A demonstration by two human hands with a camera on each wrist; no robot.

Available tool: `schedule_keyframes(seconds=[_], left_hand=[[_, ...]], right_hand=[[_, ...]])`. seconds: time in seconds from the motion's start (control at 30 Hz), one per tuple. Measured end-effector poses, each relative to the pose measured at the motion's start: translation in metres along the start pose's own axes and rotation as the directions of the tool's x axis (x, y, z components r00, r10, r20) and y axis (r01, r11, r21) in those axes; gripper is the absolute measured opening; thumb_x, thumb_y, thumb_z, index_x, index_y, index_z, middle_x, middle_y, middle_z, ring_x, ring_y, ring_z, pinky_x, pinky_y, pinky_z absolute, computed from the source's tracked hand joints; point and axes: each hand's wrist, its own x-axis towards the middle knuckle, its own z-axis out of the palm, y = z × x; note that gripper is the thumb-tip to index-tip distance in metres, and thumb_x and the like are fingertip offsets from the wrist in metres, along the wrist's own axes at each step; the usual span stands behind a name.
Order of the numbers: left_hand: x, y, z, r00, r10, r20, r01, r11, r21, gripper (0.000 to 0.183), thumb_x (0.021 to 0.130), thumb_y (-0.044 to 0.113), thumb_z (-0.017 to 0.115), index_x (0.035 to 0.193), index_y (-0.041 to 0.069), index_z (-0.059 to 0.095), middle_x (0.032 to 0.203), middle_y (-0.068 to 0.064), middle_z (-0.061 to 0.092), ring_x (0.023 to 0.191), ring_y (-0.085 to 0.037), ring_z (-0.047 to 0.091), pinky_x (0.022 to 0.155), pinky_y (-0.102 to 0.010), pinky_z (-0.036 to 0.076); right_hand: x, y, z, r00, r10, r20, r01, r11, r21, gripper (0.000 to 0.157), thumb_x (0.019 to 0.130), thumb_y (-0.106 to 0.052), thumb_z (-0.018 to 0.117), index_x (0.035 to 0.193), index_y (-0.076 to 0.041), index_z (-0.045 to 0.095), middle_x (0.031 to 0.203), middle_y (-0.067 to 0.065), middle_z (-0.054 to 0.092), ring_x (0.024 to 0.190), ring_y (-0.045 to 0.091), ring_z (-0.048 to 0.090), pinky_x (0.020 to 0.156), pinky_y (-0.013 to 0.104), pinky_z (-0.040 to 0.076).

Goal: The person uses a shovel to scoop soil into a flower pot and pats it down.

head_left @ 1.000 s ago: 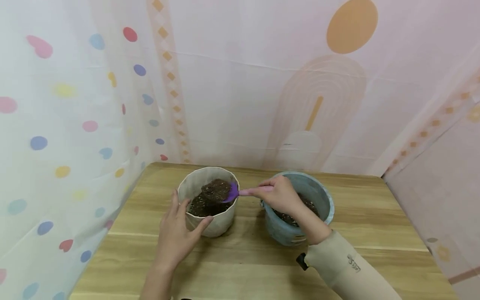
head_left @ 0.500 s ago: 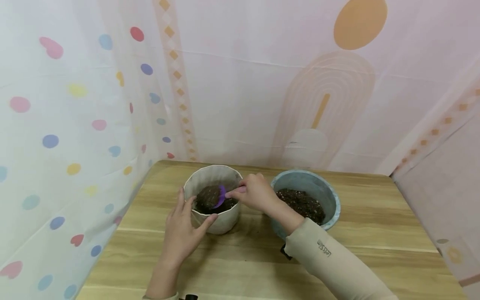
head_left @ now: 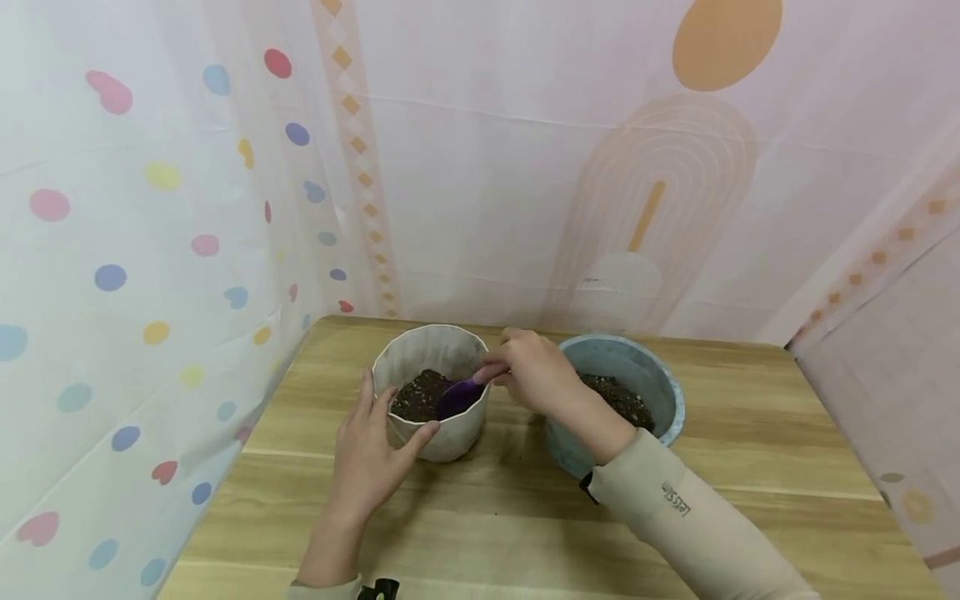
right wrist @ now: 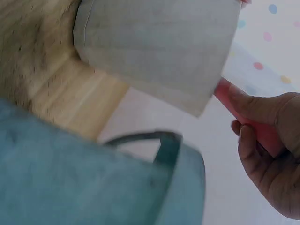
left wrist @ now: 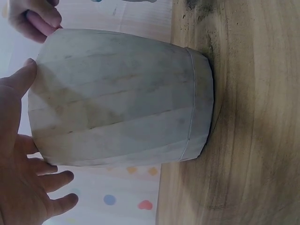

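A small trowel with a purple blade and pink handle is in my right hand, which grips the handle. Its blade tilts down inside the whitish pot, at the right side of the dark soil. The blade looks bare of a heaped load. My left hand rests at the pot's near left rim, thumb and fingers spread. In the left wrist view the left thumb touches the rim of the upright pot, and several fingers extend beside it.
A blue-grey pot with soil stands to the right, partly behind my right forearm. Its handle shows in the right wrist view. Both pots stand on a wooden table before a patterned curtain. Crumbs of soil lie between them.
The trowel, heaped with soil earlier, went lower into the whitish pot, and the soil has left its blade. My right hand then drew back slightly right. The left hand stays at the rim.
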Motion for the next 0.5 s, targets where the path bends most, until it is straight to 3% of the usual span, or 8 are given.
schedule_keyframes(seconds=[0.1, 0.27, 0.43, 0.5], left_hand=[[0.003, 0.000, -0.001, 0.999, 0.033, -0.019, -0.033, 0.999, 0.033, 0.084, 0.083, 0.052, 0.078, 0.136, -0.009, 0.053, 0.159, -0.035, 0.024, 0.144, -0.053, 0.026, 0.111, -0.072, 0.022], [0.009, 0.005, -0.002, 0.993, 0.108, -0.054, -0.106, 0.994, 0.039, 0.085, 0.081, 0.051, 0.079, 0.137, -0.006, 0.052, 0.157, -0.036, 0.026, 0.148, -0.053, 0.018, 0.118, -0.067, 0.009], [0.018, 0.016, 0.003, 0.966, 0.235, -0.113, -0.241, 0.969, -0.050, 0.076, 0.080, 0.039, 0.084, 0.134, -0.004, 0.054, 0.155, -0.033, 0.033, 0.147, -0.051, 0.023, 0.117, -0.067, 0.015], [0.022, 0.021, 0.006, 0.953, 0.274, -0.133, -0.284, 0.956, -0.071, 0.072, 0.079, 0.036, 0.085, 0.132, -0.003, 0.055, 0.153, -0.033, 0.037, 0.145, -0.051, 0.027, 0.116, -0.067, 0.020]], right_hand=[[-0.010, 0.006, -0.010, 0.993, -0.009, -0.116, 0.007, 1.000, -0.012, 0.020, 0.083, -0.009, 0.084, 0.103, -0.011, 0.080, 0.084, 0.003, 0.062, 0.075, 0.022, 0.062, 0.067, 0.036, 0.054], [-0.031, 0.020, -0.038, 0.970, 0.052, -0.238, -0.022, 0.992, 0.127, 0.023, 0.085, -0.015, 0.083, 0.104, -0.004, 0.077, 0.092, 0.007, 0.073, 0.083, 0.024, 0.067, 0.075, 0.041, 0.055], [-0.055, 0.041, -0.072, 0.947, 0.184, -0.264, -0.123, 0.965, 0.231, 0.025, 0.086, -0.014, 0.082, 0.106, -0.001, 0.076, 0.099, 0.013, 0.076, 0.090, 0.030, 0.070, 0.078, 0.047, 0.056], [-0.067, 0.053, -0.085, 0.936, 0.211, -0.282, -0.149, 0.963, 0.226, 0.025, 0.084, -0.009, 0.083, 0.106, 0.000, 0.076, 0.100, 0.016, 0.076, 0.091, 0.032, 0.069, 0.079, 0.049, 0.054]])
